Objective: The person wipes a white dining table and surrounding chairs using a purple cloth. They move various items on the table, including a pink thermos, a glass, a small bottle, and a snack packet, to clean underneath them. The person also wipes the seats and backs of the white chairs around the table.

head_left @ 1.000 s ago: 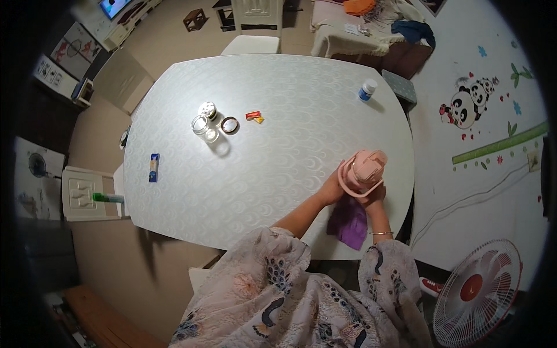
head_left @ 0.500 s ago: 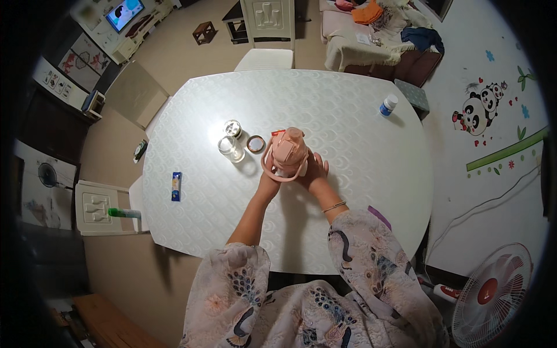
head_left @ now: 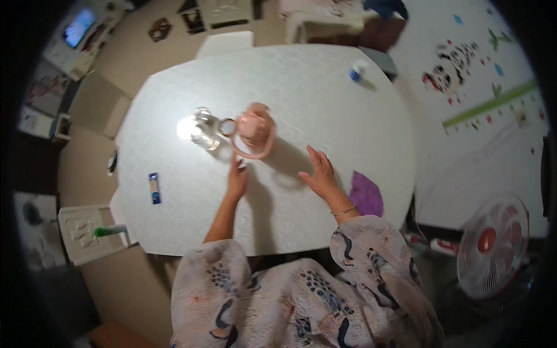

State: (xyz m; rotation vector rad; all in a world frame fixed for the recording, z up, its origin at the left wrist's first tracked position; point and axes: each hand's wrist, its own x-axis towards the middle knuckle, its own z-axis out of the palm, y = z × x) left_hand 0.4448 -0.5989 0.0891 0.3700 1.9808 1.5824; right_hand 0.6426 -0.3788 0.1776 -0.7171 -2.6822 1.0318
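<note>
While the pink bottle (head_left: 255,126) stood on the tabletop (head_left: 296,220), just right of a round dark-rimmed lid (head_left: 227,127) and a clear jar (head_left: 205,139), the left hand (head_left: 237,178) was close to its near side, though one could not tell whether those fingers touched it or how wide they were. The right hand (head_left: 320,176), well apart from the bottle, held nothing and had its fingers spread wide, with a purple cloth (head_left: 366,194) beside its wrist.

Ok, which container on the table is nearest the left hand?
The pink loop-handled bottle, just beyond the left hand; the glass jar is farther left, the white-capped blue bottle far right.
</note>
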